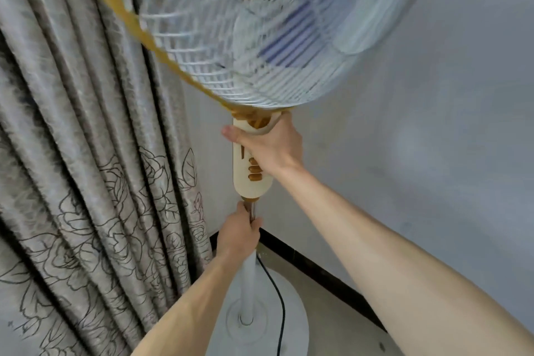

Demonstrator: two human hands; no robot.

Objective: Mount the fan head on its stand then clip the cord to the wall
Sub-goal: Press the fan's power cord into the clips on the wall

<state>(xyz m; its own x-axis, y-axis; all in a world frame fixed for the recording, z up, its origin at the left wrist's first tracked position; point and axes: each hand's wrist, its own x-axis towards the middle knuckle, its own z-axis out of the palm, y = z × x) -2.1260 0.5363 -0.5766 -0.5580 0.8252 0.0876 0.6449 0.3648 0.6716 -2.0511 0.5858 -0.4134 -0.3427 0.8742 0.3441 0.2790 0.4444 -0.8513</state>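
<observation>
The fan head (pixel 231 32), a white wire cage with an orange rim and pale blue blades, fills the top of the view, blurred. Below it is its cream control neck (pixel 242 179) with orange buttons. My right hand (pixel 268 147) grips the upper part of that neck. My left hand (pixel 239 234) is wrapped around the metal pole (pixel 253 211) of the stand just under the neck. The white stand tube (pixel 248 283) runs down to a round white base (pixel 294 321). A black cord (pixel 277 292) hangs down beside the tube to the floor.
A grey curtain (pixel 86 182) with a flower print hangs close on the left. A pale wall (pixel 433 124) with a dark skirting board (pixel 318 263) stands behind and to the right. Beige floor (pixel 341 312) lies around the base.
</observation>
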